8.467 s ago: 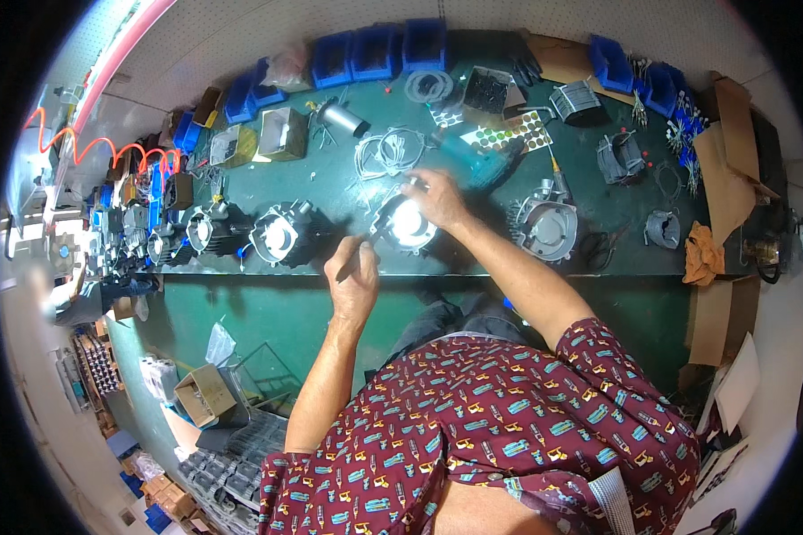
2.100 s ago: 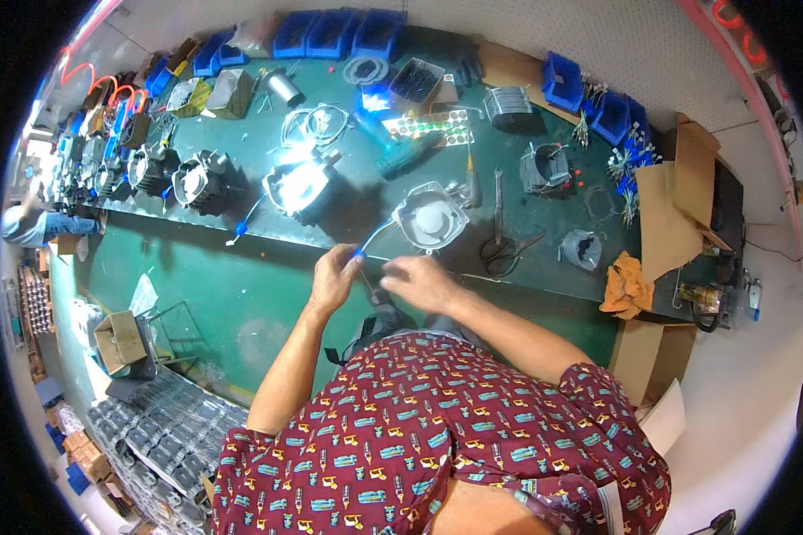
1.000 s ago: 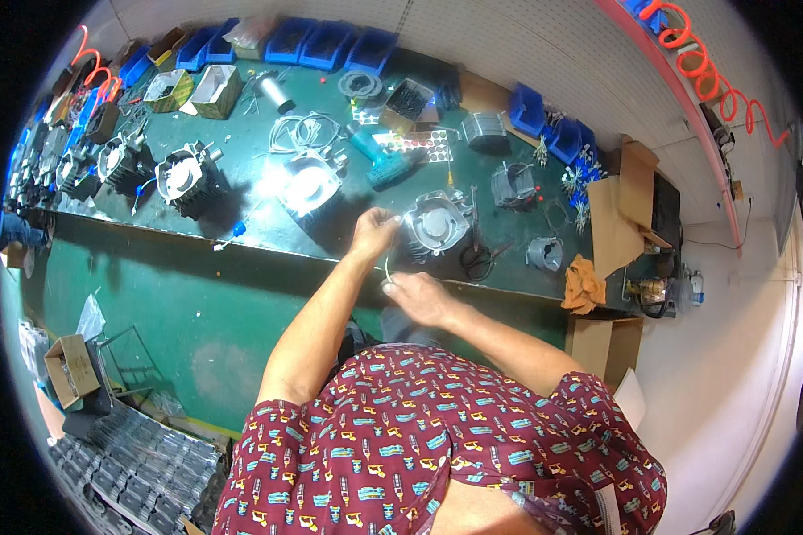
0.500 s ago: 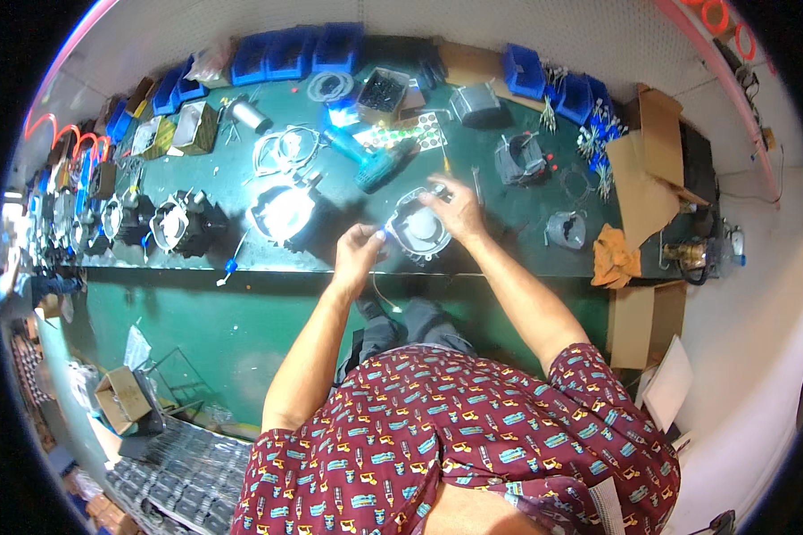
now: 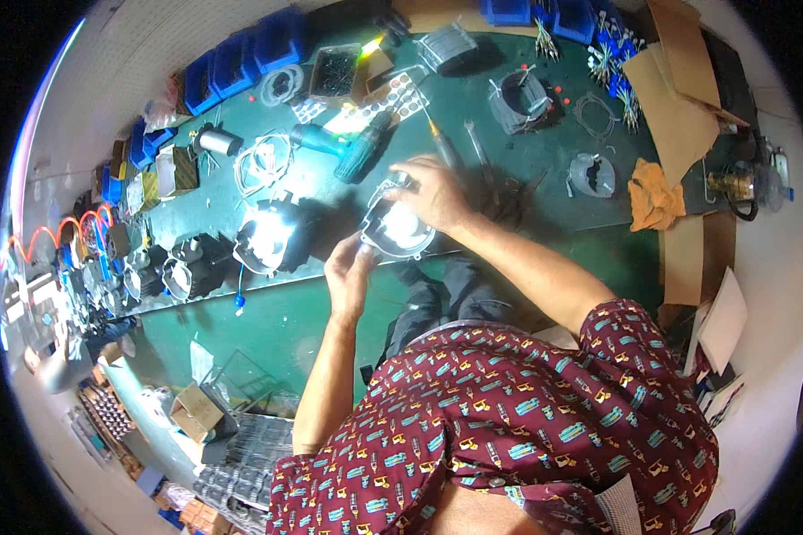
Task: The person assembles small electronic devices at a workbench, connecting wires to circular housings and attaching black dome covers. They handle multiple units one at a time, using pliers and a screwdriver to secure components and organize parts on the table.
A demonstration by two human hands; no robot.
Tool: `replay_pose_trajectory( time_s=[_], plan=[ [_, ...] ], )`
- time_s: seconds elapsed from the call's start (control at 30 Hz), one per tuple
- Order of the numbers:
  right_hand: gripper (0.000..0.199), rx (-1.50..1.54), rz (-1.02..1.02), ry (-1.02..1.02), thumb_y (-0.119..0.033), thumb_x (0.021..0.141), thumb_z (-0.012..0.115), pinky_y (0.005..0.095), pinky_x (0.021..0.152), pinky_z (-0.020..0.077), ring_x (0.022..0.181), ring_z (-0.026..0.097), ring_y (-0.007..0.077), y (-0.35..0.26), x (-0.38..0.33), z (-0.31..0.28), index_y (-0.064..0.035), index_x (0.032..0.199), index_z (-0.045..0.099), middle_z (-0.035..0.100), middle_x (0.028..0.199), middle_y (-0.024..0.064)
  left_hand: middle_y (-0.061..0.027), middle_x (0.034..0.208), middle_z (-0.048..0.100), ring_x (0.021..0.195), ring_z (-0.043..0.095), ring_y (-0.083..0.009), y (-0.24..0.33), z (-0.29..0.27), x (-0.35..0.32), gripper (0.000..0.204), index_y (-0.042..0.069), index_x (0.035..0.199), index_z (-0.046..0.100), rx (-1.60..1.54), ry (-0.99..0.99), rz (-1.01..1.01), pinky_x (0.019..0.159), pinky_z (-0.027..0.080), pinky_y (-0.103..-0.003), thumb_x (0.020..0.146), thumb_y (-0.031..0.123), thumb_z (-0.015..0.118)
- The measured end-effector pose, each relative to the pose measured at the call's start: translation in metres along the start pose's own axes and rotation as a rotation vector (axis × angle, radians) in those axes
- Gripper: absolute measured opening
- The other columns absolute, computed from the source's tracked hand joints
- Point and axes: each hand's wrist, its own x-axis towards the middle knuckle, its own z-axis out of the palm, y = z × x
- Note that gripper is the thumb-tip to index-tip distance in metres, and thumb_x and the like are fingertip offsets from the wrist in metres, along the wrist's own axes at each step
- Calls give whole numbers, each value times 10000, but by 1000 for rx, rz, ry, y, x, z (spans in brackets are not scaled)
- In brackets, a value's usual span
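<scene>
Maroon short-sleeved fabric shirt [image 5: 509, 401]: carried repeating blue and yellow motifs. Rounded metal housing [image 5: 401, 228]: was silver-grey. Pistol-shaped drill [image 5: 356, 157]: was teal.

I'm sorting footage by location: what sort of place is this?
Probably an assembly workshop: a teal power drill, blue parts bins and a row of similar metal housings along a green workbench.

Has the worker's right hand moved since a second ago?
Yes: the right hand has moved forward past the front edge of the green bench, to the metal housing.
</scene>
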Motion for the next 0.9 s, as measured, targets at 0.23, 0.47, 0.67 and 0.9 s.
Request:
replay_pose_trajectory(
  time_s=[0.23, 0.47, 0.67, 0.9],
  plan=[
    [449, -14, 15, -18, -308, 764, 822, 416, 970, 487, 1121, 610, 313, 3, 1, -2, -35, 1109, 732, 719, 1068, 154, -68, 1041, 687, 892, 628, -118, -7, 2, -4, 263, -40, 1201, 621, 461, 105, 237, 787, 523, -271, 955, 40, 670],
    [433, 26, -14, -70, -259, 744, 843, 421, 947, 494, 1072, 626, 330, 1, 3, -9, -9, 1076, 725, 709, 1052, 168, -62, 870, 661, 765, 614, -124, -13, 0, -3, 226, -42, 1127, 631, 593, 80, 293, 695, 520, -290, 919, 18, 695],
    [457, -2, 1, -67, -358, 738, 838, 431, 932, 513, 1124, 598, 323, 5, 3, -2, -74, 1080, 728, 703, 1056, 136, -40, 964, 633, 843, 599, -111, -13, 5, -5, 222, -31, 1153, 615, 312, 95, 168, 754, 525, -266, 946, 22, 674],
    [425, -25, 8, -79, -253, 747, 832, 403, 939, 501, 1081, 621, 321, -5, 10, 1, -16, 1082, 724, 707, 1058, 160, -59, 945, 648, 826, 610, -124, -9, -3, -4, 246, -31, 1178, 614, 466, 77, 241, 751, 526, -272, 940, 6, 662]
  ],
)
